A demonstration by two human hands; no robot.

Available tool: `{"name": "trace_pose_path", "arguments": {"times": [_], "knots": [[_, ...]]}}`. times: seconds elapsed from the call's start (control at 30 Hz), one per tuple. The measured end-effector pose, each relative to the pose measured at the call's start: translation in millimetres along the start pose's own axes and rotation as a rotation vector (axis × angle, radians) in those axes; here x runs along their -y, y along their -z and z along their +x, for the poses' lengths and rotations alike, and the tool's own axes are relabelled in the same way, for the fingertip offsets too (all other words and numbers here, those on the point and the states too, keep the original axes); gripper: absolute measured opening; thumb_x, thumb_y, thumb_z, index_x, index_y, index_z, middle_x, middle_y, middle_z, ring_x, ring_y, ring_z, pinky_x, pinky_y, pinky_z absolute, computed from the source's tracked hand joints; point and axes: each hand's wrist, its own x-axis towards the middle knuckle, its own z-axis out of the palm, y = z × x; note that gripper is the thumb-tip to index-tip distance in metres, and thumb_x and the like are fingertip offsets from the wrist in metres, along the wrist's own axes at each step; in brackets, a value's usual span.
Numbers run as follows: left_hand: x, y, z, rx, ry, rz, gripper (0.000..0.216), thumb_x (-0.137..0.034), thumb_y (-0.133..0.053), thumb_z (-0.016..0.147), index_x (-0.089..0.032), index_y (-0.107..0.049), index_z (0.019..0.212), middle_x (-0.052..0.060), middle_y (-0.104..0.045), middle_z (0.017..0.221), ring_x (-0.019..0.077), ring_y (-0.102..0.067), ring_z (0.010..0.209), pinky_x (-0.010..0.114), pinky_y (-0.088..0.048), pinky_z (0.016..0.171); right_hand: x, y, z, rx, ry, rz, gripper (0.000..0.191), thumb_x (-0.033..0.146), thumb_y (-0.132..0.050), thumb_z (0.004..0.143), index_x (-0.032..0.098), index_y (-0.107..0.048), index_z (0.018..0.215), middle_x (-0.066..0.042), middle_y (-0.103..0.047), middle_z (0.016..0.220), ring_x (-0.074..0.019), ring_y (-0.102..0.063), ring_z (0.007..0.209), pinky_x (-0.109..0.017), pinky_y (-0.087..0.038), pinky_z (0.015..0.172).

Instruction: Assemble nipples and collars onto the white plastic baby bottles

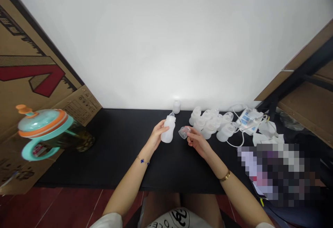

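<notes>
My left hand is wrapped round a white translucent bottle with a nipple on top, held upright just above the black table. My right hand pinches a small clear cap a short way to the right of the bottle, tilted on its side. Bottle and cap are apart. A bracelet is on each wrist.
A group of several similar white bottles with clear caps lies right of my hands. One small white piece stands by the wall. White cables and packets lie far right. A teal and orange jug stands left, beside cardboard boxes.
</notes>
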Motion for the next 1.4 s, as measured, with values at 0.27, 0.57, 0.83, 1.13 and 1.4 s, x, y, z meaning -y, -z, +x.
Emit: {"name": "trace_pose_path", "arguments": {"times": [0.27, 0.57, 0.83, 1.13, 1.4], "knots": [[-14.8, 7.0, -3.0, 0.103, 0.163, 0.185, 0.042, -0.033, -0.087, 0.066, -0.014, -0.073, 0.101, 0.006, -0.073, 0.091, 0.0163, -0.063, 0.076, 0.024, -0.042, 0.068, 3.0, -2.0, -1.4, 0.010, -0.024, 0.023, 0.032, 0.044, -0.078, 0.079, 0.024, -0.074, 0.104, -0.004, -0.073, 0.108, -0.0097, -0.050, 0.056, -0.023, -0.035, 0.046], [-31.0, 24.5, -6.3, 0.121, 0.306, 0.349, 0.053, -0.048, -0.084, 0.068, -0.010, -0.077, 0.104, 0.011, -0.075, 0.093, 0.0178, -0.063, 0.075, 0.024, -0.041, 0.064, 1.3, -0.1, 1.7, -0.025, -0.038, 0.054, 0.031, 0.051, -0.072, 0.084, 0.022, -0.071, 0.094, -0.006, -0.075, 0.112, -0.0102, -0.051, 0.053, -0.025, -0.037, 0.044], [-25.3, 25.1, -7.9, 0.220, 0.358, 0.473, 0.045, -0.046, -0.081, 0.073, -0.014, -0.078, 0.105, 0.008, -0.074, 0.096, 0.0187, -0.063, 0.077, 0.025, -0.042, 0.065, 1.8, -1.8, 0.9, -0.046, 0.006, 0.018, 0.031, 0.050, -0.073, 0.085, 0.025, -0.070, 0.103, -0.004, -0.070, 0.125, -0.0097, -0.059, 0.057, -0.023, -0.043, 0.043], [-25.8, 18.3, -8.4, 0.391, 0.322, 0.524, 0.036, -0.046, -0.075, 0.081, -0.017, -0.078, 0.102, 0.006, -0.072, 0.087, 0.0156, -0.060, 0.067, 0.023, -0.039, 0.057, -0.6, -2.3, 0.4, -0.011, 0.034, 0.010, 0.031, 0.047, -0.081, 0.079, 0.025, -0.069, 0.098, 0.000, -0.068, 0.094, -0.0105, -0.063, 0.061, -0.022, -0.045, 0.045], [-25.8, 13.7, -9.0, 0.423, 0.321, 0.528, 0.034, -0.045, -0.073, 0.083, -0.017, -0.076, 0.102, 0.005, -0.071, 0.088, 0.0158, -0.060, 0.072, 0.023, -0.040, 0.062, 2.2, -6.5, -3.3, 0.027, 0.011, -0.025, 0.032, 0.044, -0.082, 0.079, 0.023, -0.068, 0.099, 0.000, -0.066, 0.085, -0.0107, -0.064, 0.062, -0.021, -0.046, 0.047]]}}
